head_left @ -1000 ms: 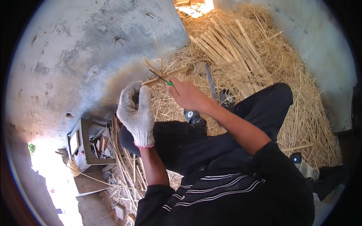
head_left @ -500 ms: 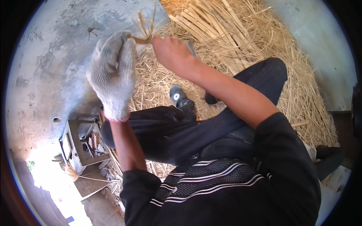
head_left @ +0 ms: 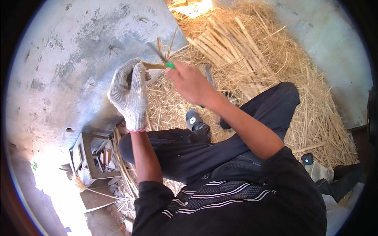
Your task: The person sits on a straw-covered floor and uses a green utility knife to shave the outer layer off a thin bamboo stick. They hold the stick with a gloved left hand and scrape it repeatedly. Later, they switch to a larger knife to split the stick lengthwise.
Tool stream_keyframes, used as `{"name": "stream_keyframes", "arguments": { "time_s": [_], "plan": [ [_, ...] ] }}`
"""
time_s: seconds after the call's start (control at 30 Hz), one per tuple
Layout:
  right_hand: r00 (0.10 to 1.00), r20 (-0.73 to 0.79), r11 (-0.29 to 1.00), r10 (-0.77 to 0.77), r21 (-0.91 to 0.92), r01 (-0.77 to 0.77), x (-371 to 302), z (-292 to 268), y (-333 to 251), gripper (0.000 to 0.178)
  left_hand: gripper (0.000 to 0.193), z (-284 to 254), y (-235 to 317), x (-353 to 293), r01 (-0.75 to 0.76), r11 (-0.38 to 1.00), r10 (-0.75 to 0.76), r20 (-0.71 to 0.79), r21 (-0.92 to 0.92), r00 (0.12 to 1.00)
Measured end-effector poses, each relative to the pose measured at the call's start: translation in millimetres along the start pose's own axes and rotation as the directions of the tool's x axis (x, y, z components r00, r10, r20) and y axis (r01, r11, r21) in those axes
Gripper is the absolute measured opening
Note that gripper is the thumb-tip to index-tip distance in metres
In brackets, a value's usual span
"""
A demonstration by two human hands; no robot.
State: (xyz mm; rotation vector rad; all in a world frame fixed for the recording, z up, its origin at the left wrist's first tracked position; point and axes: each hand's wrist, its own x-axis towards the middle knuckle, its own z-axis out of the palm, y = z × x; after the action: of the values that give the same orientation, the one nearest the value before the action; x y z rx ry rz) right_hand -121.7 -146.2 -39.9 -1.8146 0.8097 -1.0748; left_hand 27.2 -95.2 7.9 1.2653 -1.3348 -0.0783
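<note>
My left hand [head_left: 130, 92], in a knitted white-grey glove, is closed on a tan bamboo strip [head_left: 154, 66]. The strip reaches to the right, and its far end is split into thin slivers that fan upward. My bare right hand [head_left: 193, 82] grips a green-handled knife [head_left: 170, 65]. Its grey blade, slightly blurred, slants up and to the left across the split end of the strip. Whether the blade touches the slivers I cannot tell. Most of the knife's handle is hidden in my fist.
A pile of split bamboo strips [head_left: 226, 43] lies on loose straw-like shavings [head_left: 311, 106]. Near my right wrist rests another grey metal blade [head_left: 209, 74]. A wooden stool frame [head_left: 88, 157] holding scraps stands at lower left beside a worn wall [head_left: 78, 78]. My crossed legs are below my hands.
Both hands sit lower and a little to the right in the picture, partly because the view has shifted. The green-handled knife now shows in my right hand; before, it was hidden.
</note>
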Motion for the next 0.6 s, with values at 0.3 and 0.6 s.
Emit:
{"name": "stream_keyframes", "arguments": {
  "time_s": [0.3, 0.6],
  "plan": [
    [1.000, -0.004, 0.932, 0.029, -0.362, -0.028, -33, 42, 61, 0.018, 0.011, 6, 5, -48, -0.027, 0.995, 0.039, -0.126, 0.091, 0.991],
    [0.995, 0.016, 0.972, 0.097, -0.216, -0.091, -20, 59, 56, 0.021, 0.009, 1, -3, -58, -0.005, 0.991, 0.034, -0.217, 0.133, 0.976]
  ]
}}
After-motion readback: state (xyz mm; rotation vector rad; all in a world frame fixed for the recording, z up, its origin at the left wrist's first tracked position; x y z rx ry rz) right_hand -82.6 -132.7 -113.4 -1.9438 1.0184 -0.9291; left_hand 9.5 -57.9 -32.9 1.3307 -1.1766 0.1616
